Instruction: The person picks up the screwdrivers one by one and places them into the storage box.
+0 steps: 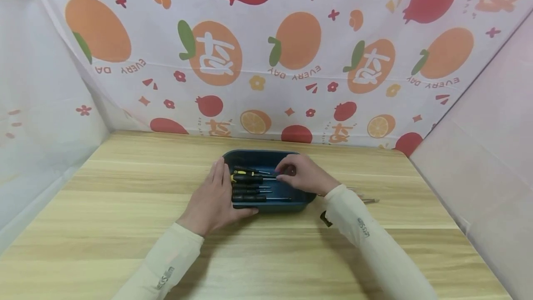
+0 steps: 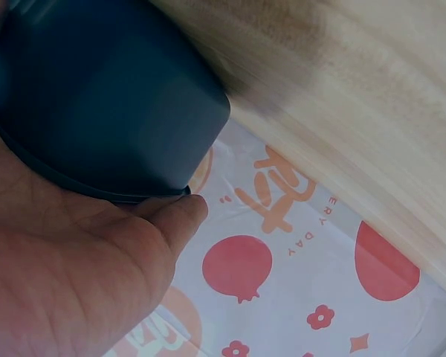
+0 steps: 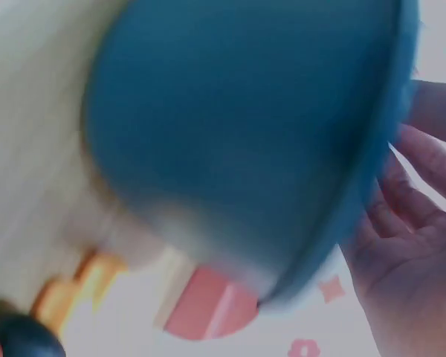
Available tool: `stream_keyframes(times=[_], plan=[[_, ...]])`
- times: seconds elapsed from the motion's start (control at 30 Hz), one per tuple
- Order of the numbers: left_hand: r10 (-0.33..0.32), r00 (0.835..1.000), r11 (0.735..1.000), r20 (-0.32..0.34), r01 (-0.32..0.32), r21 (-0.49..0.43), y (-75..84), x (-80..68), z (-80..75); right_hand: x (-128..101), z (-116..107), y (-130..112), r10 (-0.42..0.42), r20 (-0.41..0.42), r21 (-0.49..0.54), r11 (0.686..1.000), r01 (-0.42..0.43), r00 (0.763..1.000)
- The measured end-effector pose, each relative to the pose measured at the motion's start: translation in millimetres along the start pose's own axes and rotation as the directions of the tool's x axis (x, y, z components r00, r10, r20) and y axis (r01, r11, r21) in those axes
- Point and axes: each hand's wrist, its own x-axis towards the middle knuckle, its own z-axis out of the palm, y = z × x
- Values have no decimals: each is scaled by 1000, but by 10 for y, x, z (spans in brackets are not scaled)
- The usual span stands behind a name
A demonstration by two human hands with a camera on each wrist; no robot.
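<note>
Dark blue tray [image 1: 266,156] of screwdrivers [image 1: 250,178] at centre of the wooden surface [image 1: 125,207]. Left hand [image 1: 216,200] lies flat-fingered against the tray's left wall; right hand [image 1: 301,175] pinches a screwdriver tip inside. Judged: rigid plastic, light, smooth; hold by opposite rims; the screwdrivers may roll.

light: bright, even, soft shadows | head: sharp (edges bowed) | wrists: blurred, right worst
</note>
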Motion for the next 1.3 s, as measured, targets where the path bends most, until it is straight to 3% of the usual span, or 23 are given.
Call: stream_keyframes(times=[0.23,0.57,0.87,1.07,1.3], plan=[[-1,999,1000,32,1,7,-35,46,-11,-109,-216,137,64,-138,-12,998,-67,988],[10,1000,1000,23,-10,10,-50,58,1,-303,-384,459,256,-205,12,966,-259,945],[11,1000,1000,20,-11,12,-57,66,10,-538,-501,789,363,-55,-25,931,-365,930],[6,1000,1000,29,-7,12,-60,76,3,-684,-491,944,455,93,-7,890,-456,886],[12,1000,1000,26,-12,11,-71,83,-2,-788,-496,1010,477,139,-23,878,-478,868]])
